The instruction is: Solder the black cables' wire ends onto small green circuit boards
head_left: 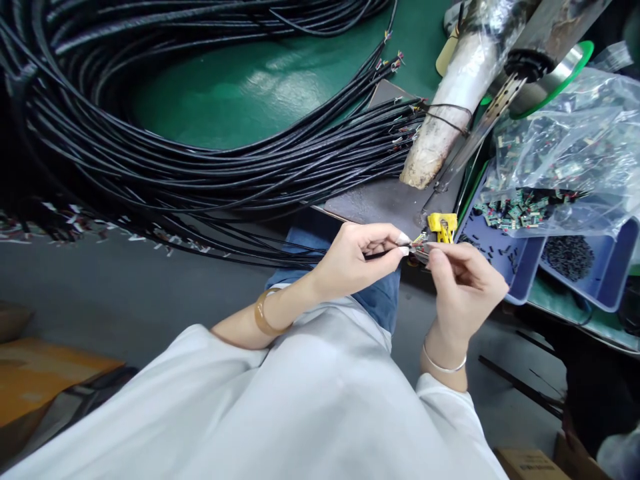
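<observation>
My left hand (361, 259) pinches a black cable (377, 254) close to its stripped end, with the rest of the cable running left over my lap. Short coloured wires (419, 239) fan out just beyond its fingertips. Against those wires, the thumb and forefinger of my right hand (463, 283) are pressed together; what is between them is too small to make out. Right behind the fingertips is a yellow clamp-like holder (443, 225). Above it, a soldering iron (500, 100) slants down, its thin tip near the holder.
A thick bundle of black cables (240, 163) with stripped ends curves across the green table (200, 107). Beside the iron hangs a film-wrapped white tube (440, 133). At right, blue trays (523, 270) hold small black parts (569, 257), and a plastic bag contains circuit boards (525, 208).
</observation>
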